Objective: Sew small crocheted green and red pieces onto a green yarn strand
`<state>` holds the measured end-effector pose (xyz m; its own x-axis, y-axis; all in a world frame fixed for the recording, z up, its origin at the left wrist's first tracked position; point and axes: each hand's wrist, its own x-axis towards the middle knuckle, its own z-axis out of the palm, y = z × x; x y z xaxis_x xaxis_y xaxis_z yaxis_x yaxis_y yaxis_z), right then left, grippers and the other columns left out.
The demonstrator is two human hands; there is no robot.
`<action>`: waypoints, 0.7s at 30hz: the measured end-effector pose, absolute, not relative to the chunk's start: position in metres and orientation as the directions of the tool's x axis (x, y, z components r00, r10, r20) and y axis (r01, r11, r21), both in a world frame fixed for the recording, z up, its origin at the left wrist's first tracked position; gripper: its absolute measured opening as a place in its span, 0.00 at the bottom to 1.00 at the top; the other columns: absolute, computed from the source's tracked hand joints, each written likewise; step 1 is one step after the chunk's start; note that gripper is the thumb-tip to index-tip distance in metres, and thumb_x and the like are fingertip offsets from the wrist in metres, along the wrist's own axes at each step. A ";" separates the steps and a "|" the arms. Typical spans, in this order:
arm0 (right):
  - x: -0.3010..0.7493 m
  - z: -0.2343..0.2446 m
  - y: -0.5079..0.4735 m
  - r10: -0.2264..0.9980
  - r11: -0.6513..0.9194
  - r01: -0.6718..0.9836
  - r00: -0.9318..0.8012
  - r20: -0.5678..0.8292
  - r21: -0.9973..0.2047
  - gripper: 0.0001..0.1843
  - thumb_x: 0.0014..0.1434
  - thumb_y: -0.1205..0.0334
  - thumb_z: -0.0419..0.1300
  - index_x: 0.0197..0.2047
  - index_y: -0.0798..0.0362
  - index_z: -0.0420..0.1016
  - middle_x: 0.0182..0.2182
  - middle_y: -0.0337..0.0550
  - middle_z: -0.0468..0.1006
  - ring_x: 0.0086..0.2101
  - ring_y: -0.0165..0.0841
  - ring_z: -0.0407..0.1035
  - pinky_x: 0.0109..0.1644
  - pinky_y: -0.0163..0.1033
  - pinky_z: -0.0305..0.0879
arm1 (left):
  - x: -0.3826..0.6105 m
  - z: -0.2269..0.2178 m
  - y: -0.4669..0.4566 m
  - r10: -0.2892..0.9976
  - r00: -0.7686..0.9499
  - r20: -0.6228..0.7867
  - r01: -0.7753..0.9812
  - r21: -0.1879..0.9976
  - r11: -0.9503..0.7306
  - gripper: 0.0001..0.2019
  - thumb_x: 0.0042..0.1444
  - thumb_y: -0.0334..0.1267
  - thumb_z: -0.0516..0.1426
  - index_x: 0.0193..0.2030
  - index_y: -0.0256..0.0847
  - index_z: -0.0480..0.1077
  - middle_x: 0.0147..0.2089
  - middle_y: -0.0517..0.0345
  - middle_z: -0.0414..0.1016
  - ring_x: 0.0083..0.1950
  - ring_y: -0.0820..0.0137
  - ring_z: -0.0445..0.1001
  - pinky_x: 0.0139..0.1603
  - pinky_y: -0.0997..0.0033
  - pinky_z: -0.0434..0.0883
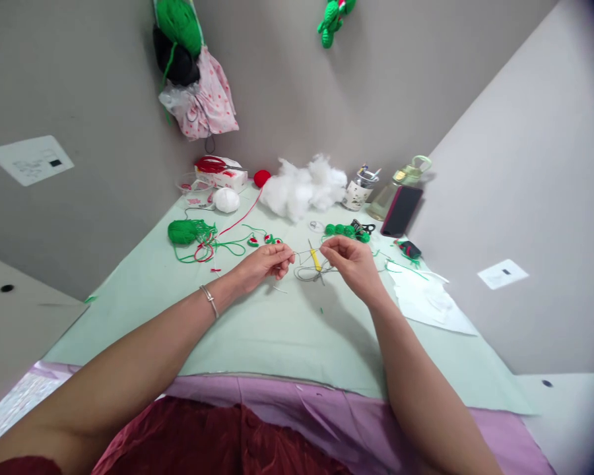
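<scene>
The left hand (263,265) and right hand (351,262) pinch a thin grey strand (304,251) between their fingers (283,254), beyond which a clear, white-labelled cylindrical cup (358,194) holds slender pens (363,169).

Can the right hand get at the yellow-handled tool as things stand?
Probably yes: the yellow-handled tool lies just beside the right hand, its handle in plain view. However, that hand seems to be pinching a thin grey strand, which it may need to release first.

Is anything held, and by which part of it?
A thin grey thread, pinched at one spot by the left hand and another by the right hand; whether at its ends cannot be told.
</scene>
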<state>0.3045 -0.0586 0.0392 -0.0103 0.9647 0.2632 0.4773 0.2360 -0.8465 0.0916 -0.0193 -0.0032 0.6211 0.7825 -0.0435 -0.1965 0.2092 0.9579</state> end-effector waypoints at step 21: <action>0.438 0.048 -0.048 0.989 -0.029 0.326 0.148 0.021 -0.945 0.17 0.39 0.43 0.73 0.24 0.47 0.78 0.22 0.47 0.65 0.22 0.29 0.55 0.28 0.49 0.46 | 0.025 -0.002 0.046 0.978 -0.055 -0.202 -0.745 0.661 0.094 0.13 0.64 0.28 0.52 0.27 0.35 0.66 0.22 0.62 0.66 0.23 0.81 0.65 0.27 0.82 0.67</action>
